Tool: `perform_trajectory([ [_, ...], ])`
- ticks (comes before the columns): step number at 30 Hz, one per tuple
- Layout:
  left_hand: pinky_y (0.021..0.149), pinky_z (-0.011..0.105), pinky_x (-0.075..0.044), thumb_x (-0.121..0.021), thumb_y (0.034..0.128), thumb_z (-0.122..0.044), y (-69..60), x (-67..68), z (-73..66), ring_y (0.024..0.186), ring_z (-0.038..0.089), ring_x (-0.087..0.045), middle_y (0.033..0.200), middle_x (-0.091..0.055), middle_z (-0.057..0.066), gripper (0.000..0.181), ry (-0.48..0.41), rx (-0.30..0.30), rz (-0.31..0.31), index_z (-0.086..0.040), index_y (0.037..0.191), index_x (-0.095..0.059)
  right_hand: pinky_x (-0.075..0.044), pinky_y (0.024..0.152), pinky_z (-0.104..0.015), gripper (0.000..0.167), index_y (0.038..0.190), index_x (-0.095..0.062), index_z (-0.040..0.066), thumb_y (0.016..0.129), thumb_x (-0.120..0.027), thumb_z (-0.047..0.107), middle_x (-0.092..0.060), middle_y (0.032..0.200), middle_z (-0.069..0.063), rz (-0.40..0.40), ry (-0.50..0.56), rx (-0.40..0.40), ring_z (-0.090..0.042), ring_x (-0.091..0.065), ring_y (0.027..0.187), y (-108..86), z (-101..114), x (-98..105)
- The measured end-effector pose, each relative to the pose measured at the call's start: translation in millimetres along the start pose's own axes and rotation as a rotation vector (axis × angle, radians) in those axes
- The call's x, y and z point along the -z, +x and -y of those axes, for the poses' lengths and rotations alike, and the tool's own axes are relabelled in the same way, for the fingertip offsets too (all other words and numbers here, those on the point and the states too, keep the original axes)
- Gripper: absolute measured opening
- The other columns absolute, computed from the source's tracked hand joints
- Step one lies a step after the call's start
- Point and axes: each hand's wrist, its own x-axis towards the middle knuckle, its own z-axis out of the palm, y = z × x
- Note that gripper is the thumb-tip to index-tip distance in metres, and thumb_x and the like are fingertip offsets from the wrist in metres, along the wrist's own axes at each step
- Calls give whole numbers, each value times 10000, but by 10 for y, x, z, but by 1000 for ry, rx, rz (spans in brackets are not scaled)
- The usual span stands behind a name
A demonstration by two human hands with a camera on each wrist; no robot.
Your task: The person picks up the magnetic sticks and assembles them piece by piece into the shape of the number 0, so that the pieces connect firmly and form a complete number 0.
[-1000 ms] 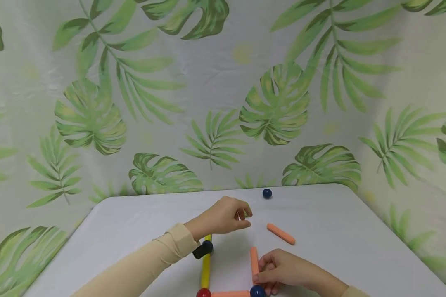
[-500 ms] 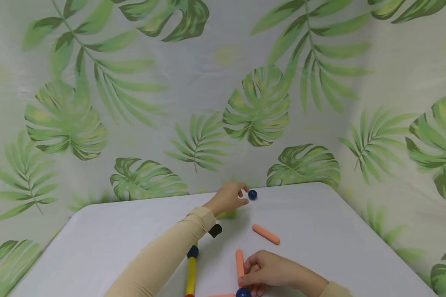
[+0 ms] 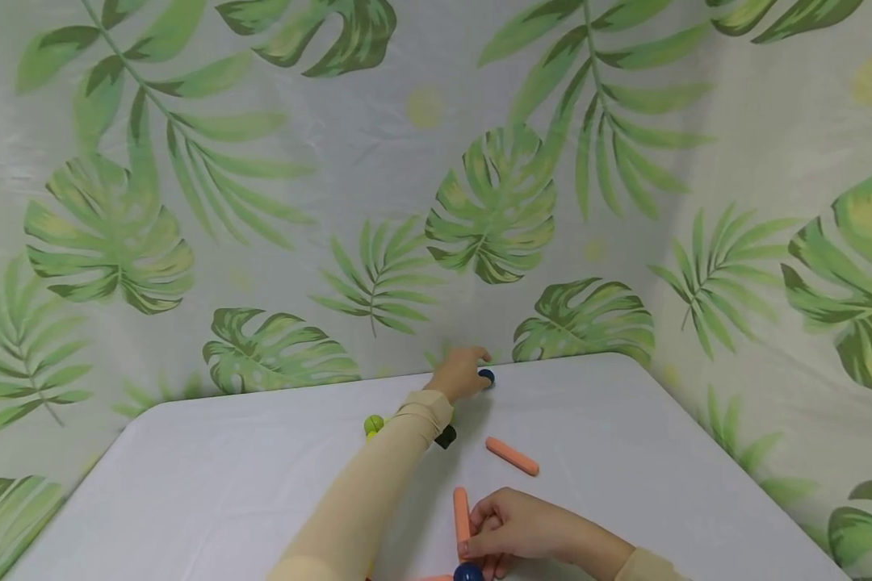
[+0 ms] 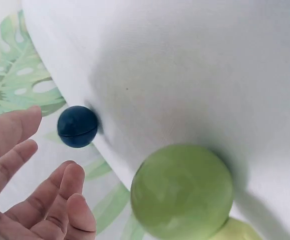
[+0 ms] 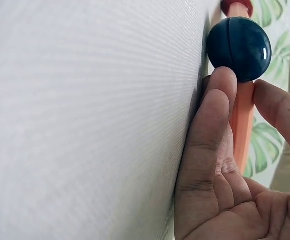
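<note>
At the far edge of the table, my left hand [image 3: 459,374] reaches toward a dark blue ball [image 3: 486,378]. In the left wrist view its fingers [image 4: 15,130] are spread and loosely bent, with a small gap to the blue ball [image 4: 78,126]. My right hand [image 3: 512,524] pinches an orange stick [image 3: 461,510] near its lower end. That end meets another dark blue ball [image 3: 468,572], which shows larger in the right wrist view, with my fingertips [image 5: 223,82] right beside it. A second orange stick [image 3: 430,578] runs left from this ball, partly cut off by the frame.
A loose orange stick [image 3: 512,456] lies between the two hands. A green ball [image 3: 374,424] joined to a yellow piece shows beside my left sleeve [image 3: 363,492], which hides much of the other pieces. The leaf-patterned cloth [image 3: 407,202] hangs behind the white table [image 3: 247,460].
My left hand has reached forward and to the right, from above the table's middle to the far blue ball. My right hand keeps its pinch on the orange stick. The head view has turned slightly right.
</note>
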Motion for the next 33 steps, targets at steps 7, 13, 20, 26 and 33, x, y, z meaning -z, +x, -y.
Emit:
perform_trajectory([
  [7, 1177, 452, -498, -766, 993, -145, 65, -112, -13, 1427, 310, -600, 1489, -673, 90, 441, 47, 3, -8, -103, 1424, -683, -519, 561, -128, 130, 968, -697, 62, 1008, -747, 174, -705, 680, 52, 9, 11, 12, -5, -664, 610, 5, -8, 9],
  [13, 1121, 469, -541, -744, 994, -115, 83, -158, 5, 1392, 309, -632, 1456, -697, 95, 416, 34, 40, -9, -119, 1408, -703, -518, 564, -126, 130, 966, -700, 60, 1012, -744, 173, -707, 687, 52, 17, 11, 16, -3, -664, 612, 3, -2, 10],
  [20, 1066, 466, -569, -756, 997, -139, 105, -203, 18, 1346, 304, -654, 1432, -706, 102, 394, 35, 60, -17, -118, 1387, -708, -523, 569, -127, 124, 966, -711, 50, 1012, -737, 162, -722, 709, 53, 29, 24, 26, -2, -671, 619, 7, -17, 7],
  [26, 988, 456, -605, -756, 994, -124, 77, -207, -15, 1262, 300, -694, 1386, -728, 110, 350, 50, 70, -17, -132, 1343, -736, -521, 575, -118, 125, 974, -707, 51, 1019, -731, 165, -718, 716, 56, 32, 36, 4, 7, -661, 631, 5, -10, 2],
  [33, 877, 442, -627, -779, 979, -138, 79, -231, -59, 1147, 289, -723, 1310, -756, 105, 316, 70, 56, -31, -149, 1294, -756, -525, 576, -123, 128, 975, -712, 44, 1013, -735, 165, -720, 717, 52, 25, 26, 27, -1, -671, 630, -10, -2, 3],
])
